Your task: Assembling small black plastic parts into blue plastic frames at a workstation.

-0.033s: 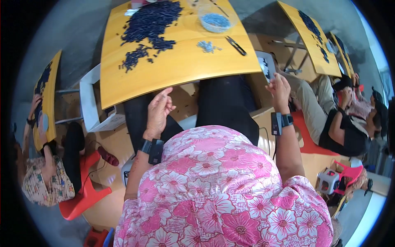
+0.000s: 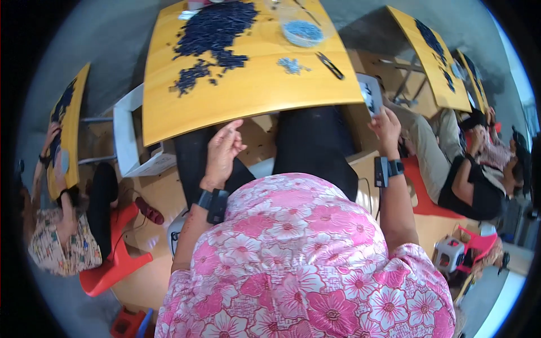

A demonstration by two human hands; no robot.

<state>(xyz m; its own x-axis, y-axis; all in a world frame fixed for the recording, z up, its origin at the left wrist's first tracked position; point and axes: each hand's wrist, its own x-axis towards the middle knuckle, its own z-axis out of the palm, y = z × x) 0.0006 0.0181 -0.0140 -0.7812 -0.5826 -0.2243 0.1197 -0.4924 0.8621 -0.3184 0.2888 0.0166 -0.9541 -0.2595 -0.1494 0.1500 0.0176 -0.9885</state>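
Note:
My left hand [image 2: 224, 151] is at the table's near edge, its index finger pointing forward and the other fingers curled. Thumb and index come close together, and whatever they pinch is too small to make out. Off the table's right corner, my right hand [image 2: 386, 128] has its fingers bent in toward the thumb, beside a pale box [image 2: 369, 90] with dark pieces inside. Anything in those fingers is hidden. On the yellow table [image 2: 253, 93] lie a large heap of small dark pieces [image 2: 217, 28], a little pile of grey pieces [image 2: 291, 65] and black thread snips [image 2: 330, 66].
A clear tub [image 2: 303, 32] of grey pieces stands at the table's far right. Below the left table side is an open white box [image 2: 128, 135]. People sit at tables on both sides, on red chairs [image 2: 115, 259]. A white stool [image 2: 449, 253] stands at lower right.
The whole view has shifted slightly, with the table appearing a little farther right. Both hands keep nearly the same pose, the right one a touch lower in the picture.

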